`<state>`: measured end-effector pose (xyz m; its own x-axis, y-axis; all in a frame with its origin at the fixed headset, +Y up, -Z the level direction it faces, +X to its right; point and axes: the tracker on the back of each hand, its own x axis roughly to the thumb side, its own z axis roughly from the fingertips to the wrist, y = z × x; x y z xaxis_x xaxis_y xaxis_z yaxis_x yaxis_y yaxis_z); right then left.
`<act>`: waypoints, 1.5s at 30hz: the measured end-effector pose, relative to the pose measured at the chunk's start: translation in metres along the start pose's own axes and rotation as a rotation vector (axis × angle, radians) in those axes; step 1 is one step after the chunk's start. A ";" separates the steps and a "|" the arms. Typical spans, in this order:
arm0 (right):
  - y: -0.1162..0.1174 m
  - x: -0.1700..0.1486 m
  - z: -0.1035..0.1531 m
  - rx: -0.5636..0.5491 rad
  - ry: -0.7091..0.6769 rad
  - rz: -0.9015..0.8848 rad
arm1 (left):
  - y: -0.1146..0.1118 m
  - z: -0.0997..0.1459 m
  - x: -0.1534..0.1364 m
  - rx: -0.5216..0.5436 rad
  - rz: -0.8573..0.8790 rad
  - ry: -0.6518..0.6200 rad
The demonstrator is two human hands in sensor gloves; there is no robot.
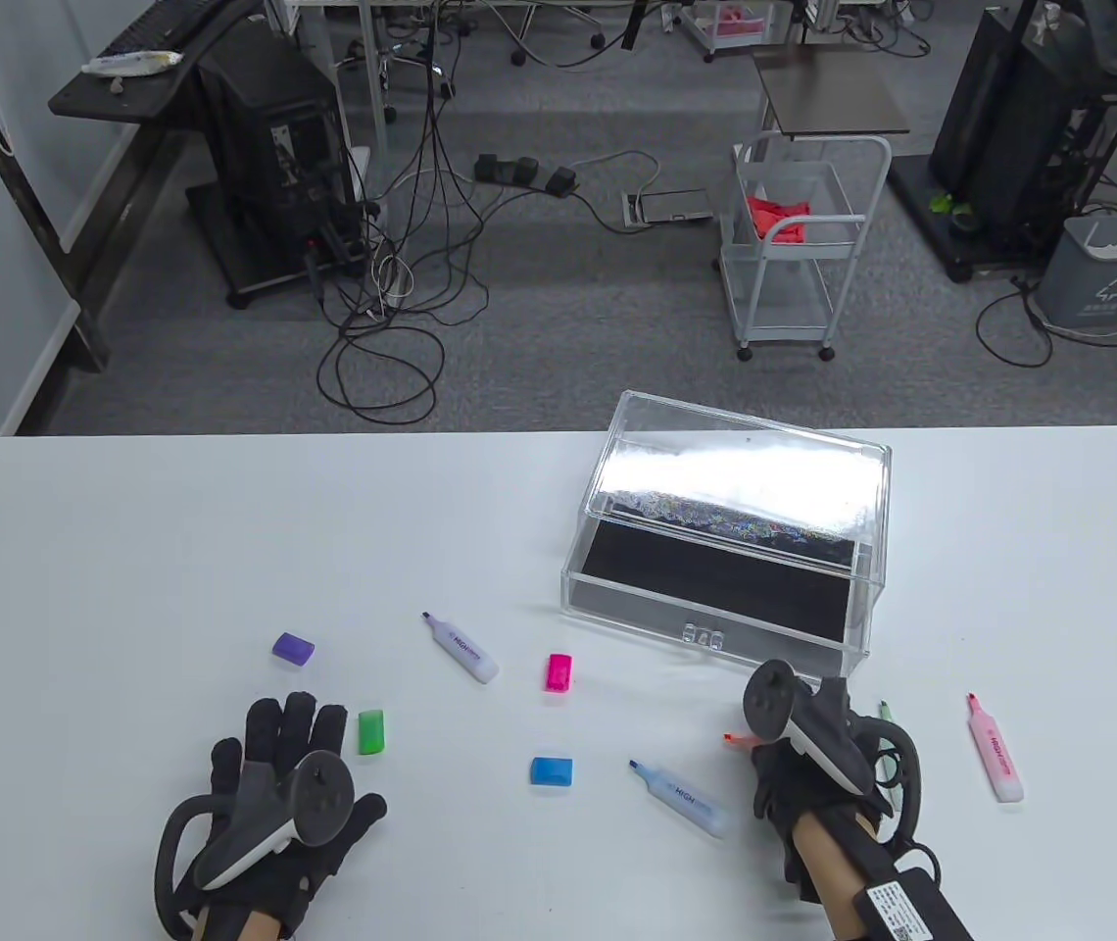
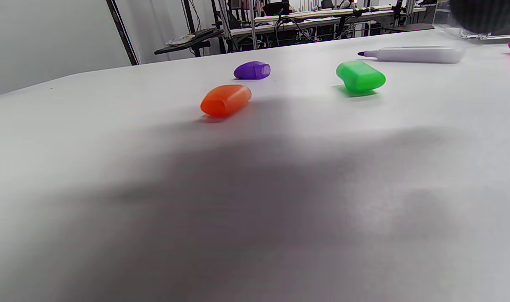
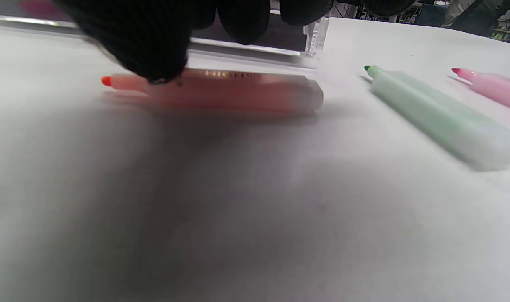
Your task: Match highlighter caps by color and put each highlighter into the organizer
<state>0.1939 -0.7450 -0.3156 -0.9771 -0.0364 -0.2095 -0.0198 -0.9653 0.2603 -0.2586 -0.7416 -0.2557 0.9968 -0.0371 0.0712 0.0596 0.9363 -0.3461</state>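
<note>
My left hand (image 1: 289,755) lies flat and open at the front left, holding nothing. In the left wrist view an orange cap (image 2: 225,100), a purple cap (image 2: 252,70) and a green cap (image 2: 360,76) lie ahead of it. My right hand (image 1: 799,745) hovers over the orange highlighter (image 3: 221,90), which lies on the table; one fingertip (image 3: 141,42) touches its top near the tip and the others hang above it. A green highlighter (image 3: 439,119) and a pink highlighter (image 1: 996,750) lie to its right. The clear organizer (image 1: 725,529) stands just beyond.
A purple highlighter (image 1: 461,647), a pink cap (image 1: 558,672), a blue cap (image 1: 552,770) and a blue highlighter (image 1: 681,799) lie uncapped and loose between the hands. The table's front edge is close behind both wrists.
</note>
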 end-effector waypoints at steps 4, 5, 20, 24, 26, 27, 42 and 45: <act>0.007 -0.002 -0.005 0.010 0.018 0.035 | 0.000 0.000 0.000 -0.004 0.002 -0.001; 0.010 -0.003 -0.007 0.013 0.020 0.046 | 0.000 0.000 0.000 -0.004 0.002 -0.002; 0.015 -0.006 -0.012 -0.055 -0.092 0.077 | -0.002 0.001 -0.001 0.001 0.021 -0.005; 0.023 0.003 -0.013 -0.034 -0.156 0.156 | -0.002 0.002 -0.004 0.004 0.036 -0.003; 0.023 0.004 -0.014 -0.028 -0.168 0.170 | -0.002 0.002 -0.006 0.007 0.051 0.000; 0.023 0.004 -0.014 -0.022 -0.170 0.165 | -0.002 0.002 -0.007 0.008 0.055 0.002; -0.028 0.041 0.031 -0.223 -0.357 0.130 | -0.003 0.000 -0.010 -0.002 0.067 0.013; -0.038 0.060 0.046 -0.271 -0.395 0.115 | -0.004 -0.001 -0.008 -0.008 0.068 0.004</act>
<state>0.1266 -0.6982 -0.2948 -0.9764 -0.0960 0.1936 0.0970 -0.9953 -0.0047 -0.2670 -0.7451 -0.2559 0.9987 0.0250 0.0439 -0.0077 0.9339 -0.3574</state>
